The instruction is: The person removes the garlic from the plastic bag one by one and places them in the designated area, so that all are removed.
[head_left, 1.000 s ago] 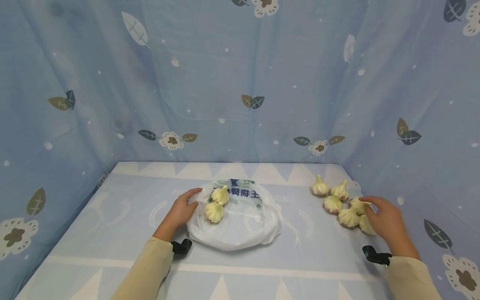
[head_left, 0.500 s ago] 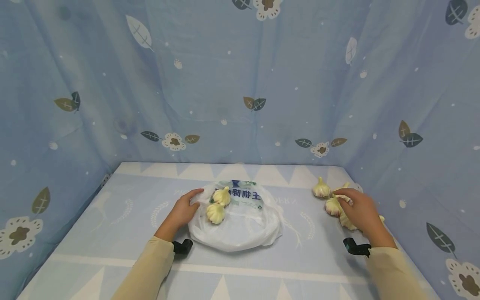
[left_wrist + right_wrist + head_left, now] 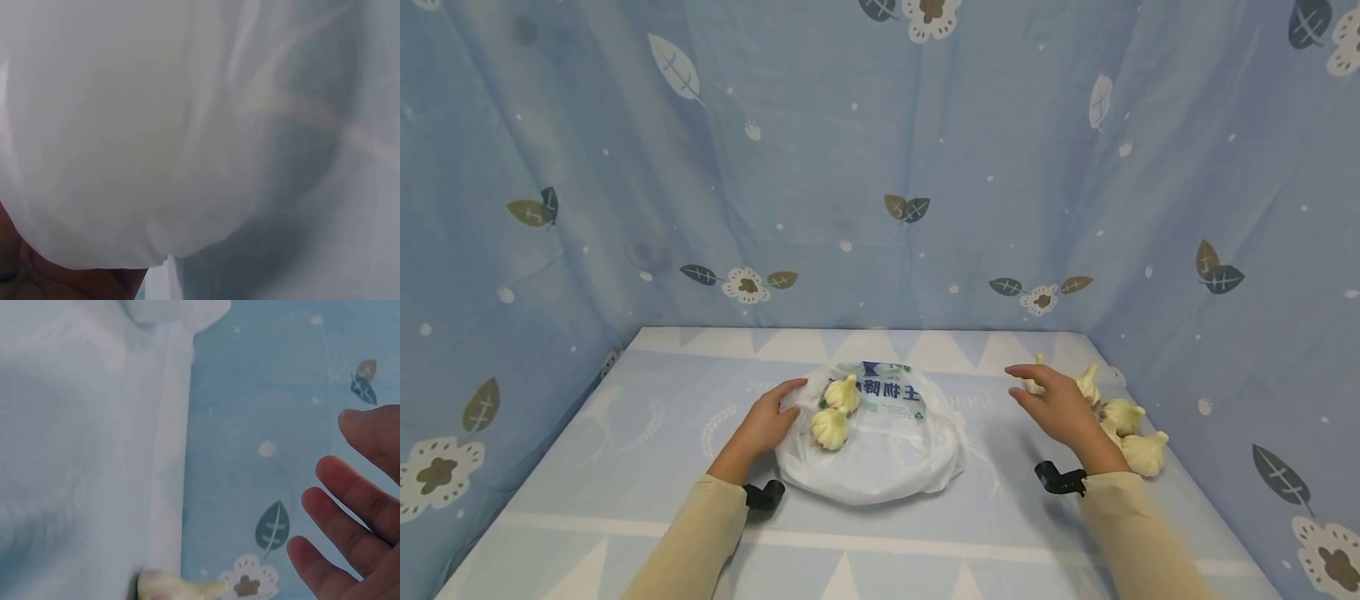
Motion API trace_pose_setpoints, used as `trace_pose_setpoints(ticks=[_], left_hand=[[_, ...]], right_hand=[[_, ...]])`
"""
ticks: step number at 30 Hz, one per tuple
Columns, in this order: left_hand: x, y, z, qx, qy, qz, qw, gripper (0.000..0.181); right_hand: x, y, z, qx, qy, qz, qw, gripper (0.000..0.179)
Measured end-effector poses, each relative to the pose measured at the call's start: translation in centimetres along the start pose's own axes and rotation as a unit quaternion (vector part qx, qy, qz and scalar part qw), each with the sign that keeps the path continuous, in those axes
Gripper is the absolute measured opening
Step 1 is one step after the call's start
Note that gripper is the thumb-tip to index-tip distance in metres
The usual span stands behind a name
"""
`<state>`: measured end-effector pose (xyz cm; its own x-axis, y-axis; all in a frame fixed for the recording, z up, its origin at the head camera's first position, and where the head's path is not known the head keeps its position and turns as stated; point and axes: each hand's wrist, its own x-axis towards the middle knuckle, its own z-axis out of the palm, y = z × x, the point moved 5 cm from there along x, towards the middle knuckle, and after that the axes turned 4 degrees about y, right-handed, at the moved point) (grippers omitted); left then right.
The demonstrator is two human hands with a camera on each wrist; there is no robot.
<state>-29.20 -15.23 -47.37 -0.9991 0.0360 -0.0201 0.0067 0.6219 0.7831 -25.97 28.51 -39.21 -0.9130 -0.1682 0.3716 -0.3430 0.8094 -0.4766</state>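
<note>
A white plastic bag (image 3: 880, 467) with blue and green print lies spread with its mouth up. Two pale garlic bulbs (image 3: 830, 428) rest inside its left part. At the bag's left rim, my left hand (image 3: 767, 423) grips the edge with thumb and fingers; the bag covers most of this hand (image 3: 69, 278) in the left wrist view. My right hand (image 3: 1060, 408) hovers between the bag and the garlic pile, its fingers spread and holding nothing. Several garlic bulbs (image 3: 1144, 454) sit behind and beside it, some partly hidden by the hand. One bulb (image 3: 172, 587) shows in the right wrist view.
A pale blue patterned cloth (image 3: 610, 467) covers the table. Blue fabric with leaves and flowers (image 3: 880, 167) hangs behind the table and along both sides. Black wrist mounts (image 3: 1060, 477) stick out from both sleeves.
My right hand has moved left, from the far right of the garlic pile across it towards the bag. The left hand and the bag have stayed in place.
</note>
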Motion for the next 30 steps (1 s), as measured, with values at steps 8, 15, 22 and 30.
trace_pose_setpoints(ticks=[8,15,22,30], left_hand=[[-0.2,0.0,-0.1,-0.001,0.004,0.001,1.0000,0.052],[-0.1,-0.1,-0.1,-0.005,0.003,-0.004,1.0000,0.052],[-0.1,-0.4,-0.1,-0.005,0.006,0.004,1.0000,0.052],[0.1,-0.4,-0.1,-0.006,0.012,0.019,0.9997,0.052]], right_hand=[[1.6,-2.9,2.5,0.059,-0.008,-0.037,0.9975,0.040],[2.5,-4.9,4.3,0.100,-0.028,-0.042,0.9937,0.040],[3.1,-6.5,6.2,0.130,-0.054,-0.030,0.9896,0.040],[3.5,-8.1,8.6,0.173,-0.085,-0.001,0.9812,0.042]])
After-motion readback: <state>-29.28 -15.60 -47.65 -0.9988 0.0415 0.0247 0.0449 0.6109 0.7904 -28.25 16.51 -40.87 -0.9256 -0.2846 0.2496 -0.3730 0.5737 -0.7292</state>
